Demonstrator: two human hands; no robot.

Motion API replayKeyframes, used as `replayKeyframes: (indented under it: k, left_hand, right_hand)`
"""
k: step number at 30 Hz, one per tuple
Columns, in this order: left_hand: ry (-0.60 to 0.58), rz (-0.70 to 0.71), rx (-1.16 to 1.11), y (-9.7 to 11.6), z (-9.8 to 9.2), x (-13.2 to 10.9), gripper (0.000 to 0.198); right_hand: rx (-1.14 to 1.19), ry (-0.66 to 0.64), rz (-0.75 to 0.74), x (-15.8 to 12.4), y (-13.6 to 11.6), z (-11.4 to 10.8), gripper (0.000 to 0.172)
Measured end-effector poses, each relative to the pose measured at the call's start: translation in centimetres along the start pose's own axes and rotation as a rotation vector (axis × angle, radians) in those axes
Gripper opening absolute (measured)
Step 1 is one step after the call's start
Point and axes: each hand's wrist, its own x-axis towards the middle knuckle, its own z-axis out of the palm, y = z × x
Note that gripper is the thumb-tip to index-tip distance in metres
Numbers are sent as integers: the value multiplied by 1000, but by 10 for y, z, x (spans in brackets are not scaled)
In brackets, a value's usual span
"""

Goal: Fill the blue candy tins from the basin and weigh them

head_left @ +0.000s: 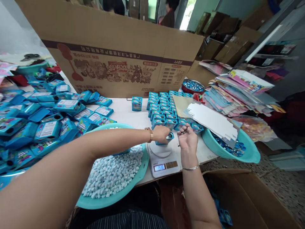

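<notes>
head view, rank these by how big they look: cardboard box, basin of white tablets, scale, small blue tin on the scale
1. cardboard box
2. basin of white tablets, helped by nearness
3. scale
4. small blue tin, partly under the left hand

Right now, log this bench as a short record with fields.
left hand: grips small blue tin on scale
right hand: beside the tin, fingers curled, contents unclear
near basin: pale tablets
right basin: blue pieces under white card
behind: stacked blue tins, cardboard box
</notes>
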Motion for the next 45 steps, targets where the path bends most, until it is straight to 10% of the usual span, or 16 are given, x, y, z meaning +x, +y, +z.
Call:
replayKeyframes:
  k: [4,9,15,22,30,36,41,45]
  left_hand:
    - [20,-28,30,-20,-19,-4,33]
    - [25,-209,104,-94,-47,-5,31]
    - [139,-329,190,-172,-29,11,29]
    - [269,-381,187,-212,-24,52,40]
    - [329,-423,81,-192,-53,35,49]
    - [59,-183,-183,-157,-76,-73,67]
    - [56,-43,-271,-106,-38,-186,89]
    - [240,-159,-225,-89,10,-217,43]
  right_hand:
    - [51,-9,3,4,-11,-9,5]
    - [60,26,-54,6,-18,-41,9]
    - [12,73,-41,10,4,-81,13]
    - [1,166,-40,14,8,-109,9]
    - [20,138,24,7,12,-74,12]
    - [30,-2,107,-18,18,-23,13]
    - [-61,-208,191,-46,49,34,19]
    - [-361,-468,32,-71,84,65,21]
